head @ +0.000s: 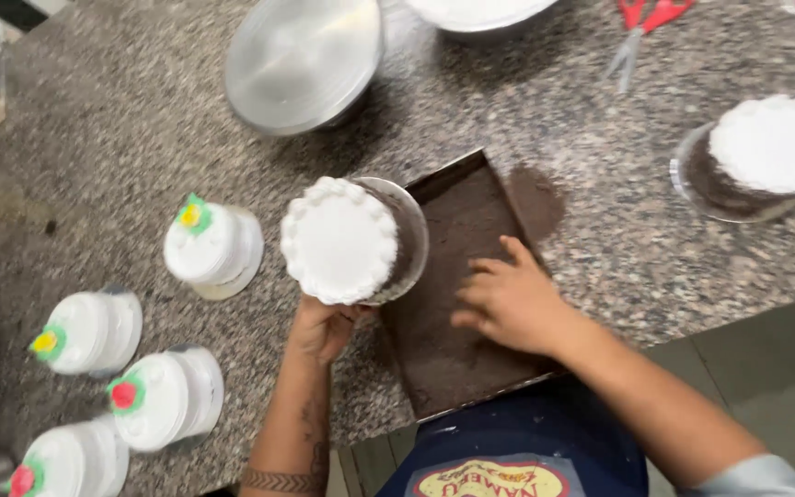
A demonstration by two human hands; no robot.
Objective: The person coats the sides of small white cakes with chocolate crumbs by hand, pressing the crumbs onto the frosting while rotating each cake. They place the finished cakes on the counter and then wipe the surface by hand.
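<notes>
Head view looked down on a speckled granite counter (121, 120). Along its left side stood four small white cakes, each topped with a little sugar flower: a pink-flowered one (71, 462) at the bottom corner, a red-flowered one (163, 400) next to it, a yellow-flowered one (89, 333) above, and a second yellow-flowered cake (213, 244) nearer the middle. Farther back, a round metal turntable (301, 60) sat beside the rim of a steel bowl (476, 14). The left hand (324, 327) reached up from below with its tattooed forearm straight, fingers gripping underneath a white frosted cake on a clear disc (347, 241), holding it tilted over the left edge of a dark tray of brown crumbs (466, 216). The right hand (508, 299) lay palm down in the crumbs just right of that cake, fingers loosely curled and pointing left, clasping nothing that could be seen, its forearm coming in from the lower right. Red-handled scissors (641, 23) lay at the top, and another white-topped chocolate cake (766, 156) stood well apart at the right edge
</notes>
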